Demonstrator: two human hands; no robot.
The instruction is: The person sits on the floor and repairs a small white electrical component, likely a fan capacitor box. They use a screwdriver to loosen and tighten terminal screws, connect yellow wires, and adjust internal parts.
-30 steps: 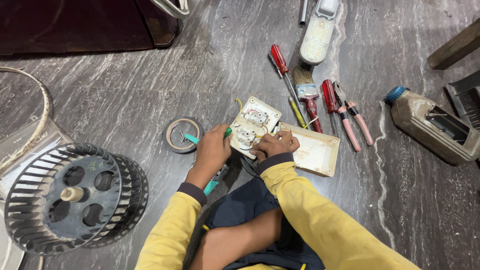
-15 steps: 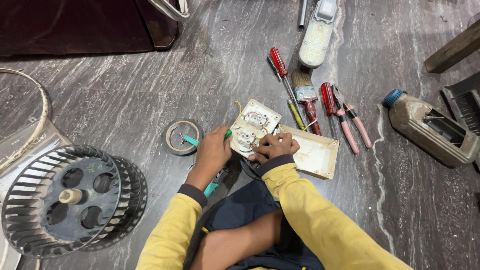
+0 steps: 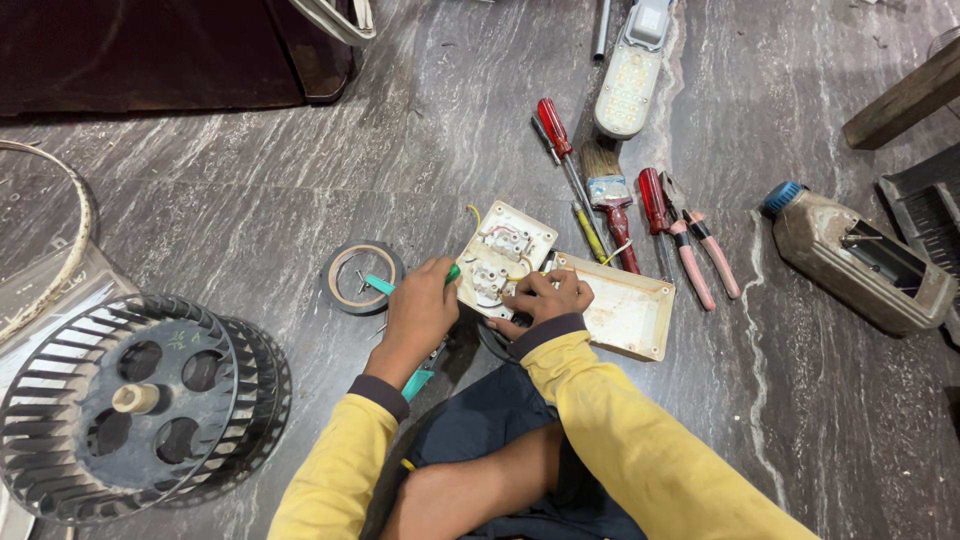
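Left hand [image 3: 420, 315]: grip clamped on a green-handled screwdriver [image 3: 452, 272], tip at the switch plate [image 3: 503, 258], frame centre. Right hand [image 3: 545, 300]: fingers pressed together on the plate's lower edge, steadying it. Cream box [image 3: 625, 310] just right. Tape roll [image 3: 363, 277] left. Hand tools [image 3: 640, 215] upper right. Fan wheel [image 3: 130, 400] lower left. Dark marble floor [image 3: 250, 200] throughout.

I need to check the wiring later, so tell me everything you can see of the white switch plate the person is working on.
The switch plate is a cream-white, roughly square plastic panel, lying back side up on the grey marble floor and turned at an angle. Its back shows two switch or socket modules with thin wires, one yellow. The left hand holds a green-handled tool against its near edge; the right hand presses on its lower corner. It adjoins an open cream box.
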